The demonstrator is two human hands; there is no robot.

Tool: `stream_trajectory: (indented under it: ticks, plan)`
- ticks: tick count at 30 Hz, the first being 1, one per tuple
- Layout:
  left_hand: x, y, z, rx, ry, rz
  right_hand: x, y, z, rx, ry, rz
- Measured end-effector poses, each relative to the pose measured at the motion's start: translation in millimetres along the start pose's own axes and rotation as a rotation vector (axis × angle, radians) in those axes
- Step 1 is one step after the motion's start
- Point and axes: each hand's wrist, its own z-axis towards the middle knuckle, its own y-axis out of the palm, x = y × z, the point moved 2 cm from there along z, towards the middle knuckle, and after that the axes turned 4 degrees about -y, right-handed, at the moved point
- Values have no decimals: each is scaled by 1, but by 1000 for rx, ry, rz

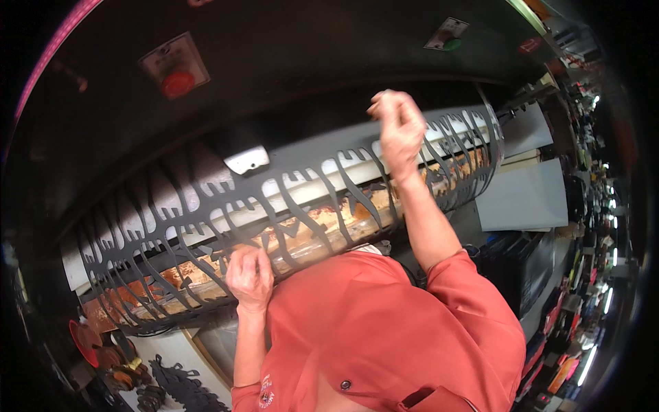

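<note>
A thin dark grey sheet with rows of cut-out shapes lies over the pale bed of a machine and hangs down its front edge. My left hand is closed at the sheet's near edge, close to my body. Its curled fingers hide whatever they may hold. Farther out and to the right, my right hand is raised above the sheet with its fingers bent into a pinch. Slight blur keeps me from making out anything between them. A small white plate with a hole lies behind the sheet's middle.
Above the bed hangs a dark machine housing with a red button and a green button. Pale panels stand on the right. At lower left, several dark cut pieces lie on a white surface beside round reels.
</note>
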Motion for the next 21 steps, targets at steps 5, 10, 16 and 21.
stream_trajectory:
  ticks: [5,10,16,21]
  plan:
    - [-4,2,-2,1,-19,46,3,-77,97,397,-258,-141]
    - [-7,1,0,17,-16,83,11,-117,40,163,-57,-149]
    - [30,3,15,156,74,32,36,-91,-84,-199,119,-190]
    - [67,57,7,-30,68,143,43,-73,-100,-351,-19,-317]
